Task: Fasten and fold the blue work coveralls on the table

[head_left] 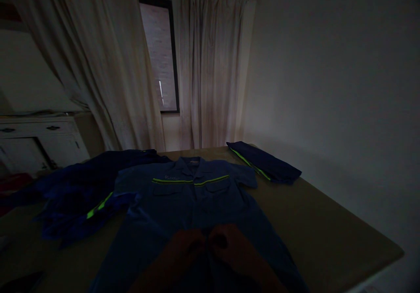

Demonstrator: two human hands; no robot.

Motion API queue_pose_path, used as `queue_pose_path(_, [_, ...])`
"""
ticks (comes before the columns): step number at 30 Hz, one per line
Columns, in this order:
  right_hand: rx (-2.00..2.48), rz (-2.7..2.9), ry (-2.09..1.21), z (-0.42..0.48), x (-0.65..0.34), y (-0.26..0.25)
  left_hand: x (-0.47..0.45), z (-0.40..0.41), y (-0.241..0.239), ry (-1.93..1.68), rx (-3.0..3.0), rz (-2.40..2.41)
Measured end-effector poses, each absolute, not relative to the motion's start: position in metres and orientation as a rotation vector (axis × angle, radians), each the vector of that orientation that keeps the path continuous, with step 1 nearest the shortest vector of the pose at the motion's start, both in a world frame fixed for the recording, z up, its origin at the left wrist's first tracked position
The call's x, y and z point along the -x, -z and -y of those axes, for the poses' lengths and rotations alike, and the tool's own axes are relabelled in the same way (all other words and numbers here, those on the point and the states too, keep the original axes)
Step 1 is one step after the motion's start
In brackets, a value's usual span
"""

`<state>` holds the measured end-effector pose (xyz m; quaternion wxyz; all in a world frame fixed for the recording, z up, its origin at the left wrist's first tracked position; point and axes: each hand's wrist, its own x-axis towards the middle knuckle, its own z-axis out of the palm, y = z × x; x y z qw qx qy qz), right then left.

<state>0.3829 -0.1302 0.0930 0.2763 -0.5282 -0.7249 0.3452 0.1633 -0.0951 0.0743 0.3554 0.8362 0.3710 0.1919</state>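
Observation:
A blue short-sleeved work shirt (177, 212) lies face up on the table, its collar pointing away from me. A yellow-green stripe crosses the chest above two flap pockets. Low on the front opening, my left hand (187, 245) and my right hand (228, 244) meet almost side by side. Both have their fingers curled and pinched on the shirt's front edge. The picture is dark, so the exact bit of cloth or fastening between the fingertips is hard to make out. The lower end of the garment runs out of view beneath my forearms.
A heap of dark blue clothing (85, 188) with a yellow-green band lies to the left. A folded dark blue garment (265, 162) rests at the table's far right, near the wall. A dark flat object (21, 283) is at the near left. Beyond the table (344, 240) hang curtains (213, 65).

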Motion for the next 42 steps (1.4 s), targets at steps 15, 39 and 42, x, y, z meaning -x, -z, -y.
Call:
queue_pose_path(15, [1.464,1.990,-0.825,0.131,-0.380,-0.088,-0.166,0.096,-0.077,-0.546,-2.105,-0.896])
queue_pose_path(39, [1.436,2.100,-0.823,0.133,-0.380,-0.087,-0.159,0.092,-0.079,-0.395,-2.150,-0.928])
queue_pose_path(42, [1.452,2.081,-0.813,0.133,-0.380,-0.084,-0.157,0.093,-0.071,-0.378,-2.282,-0.983])
